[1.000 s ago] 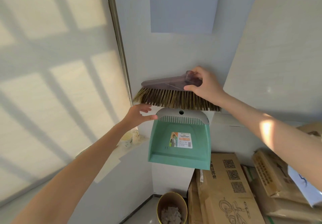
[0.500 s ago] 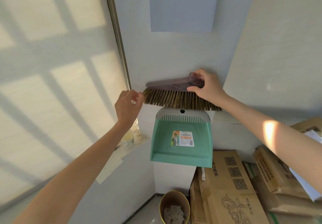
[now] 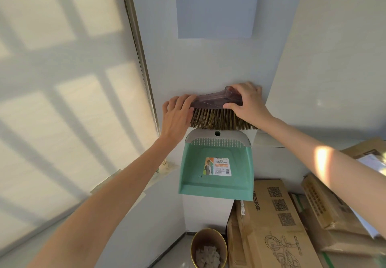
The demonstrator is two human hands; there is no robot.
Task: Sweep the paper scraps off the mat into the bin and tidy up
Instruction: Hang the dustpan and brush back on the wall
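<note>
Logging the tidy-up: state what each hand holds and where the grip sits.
Both hold the brush: the right hand grips the right end of its plastic head, and the left hand curls over the left end.

Brush [image 3: 215, 112] sat above dustpan [image 3: 217, 169] on wall; bin [image 3: 208, 249] below on floor, boxes [image 3: 275, 226] right of it.
</note>
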